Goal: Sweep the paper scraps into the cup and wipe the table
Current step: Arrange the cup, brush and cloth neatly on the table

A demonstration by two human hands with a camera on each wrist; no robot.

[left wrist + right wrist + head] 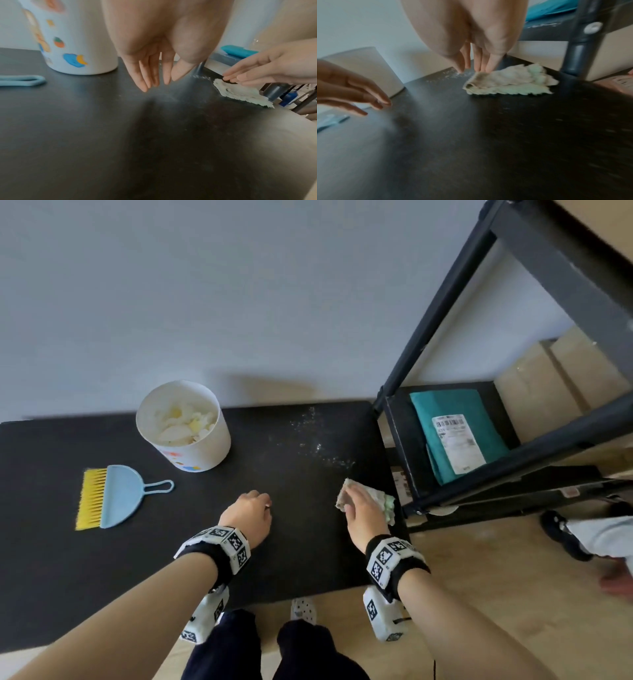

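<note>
A white cup (202,453) (77,40) holding paper scraps (181,422) stands at the back of the black table (137,559). A pale crumpled cloth (344,491) (510,82) (240,93) lies near the table's right edge. My right hand (359,501) (476,67) rests on its left part with straight fingers. Fine white dust (318,445) (453,75) is scattered just beyond the cloth. My left hand (253,505) (157,83) hovers over the middle of the table with straight fingers, holding nothing.
A blue dustpan (120,494) with a yellow brush (90,498) lies left of the cup. A dark metal rack (479,392) stands against the table's right edge, with a teal parcel (455,433) on its shelf. Cardboard boxes (555,371) sit behind it. Another person's shoe (561,535) is on the floor at right.
</note>
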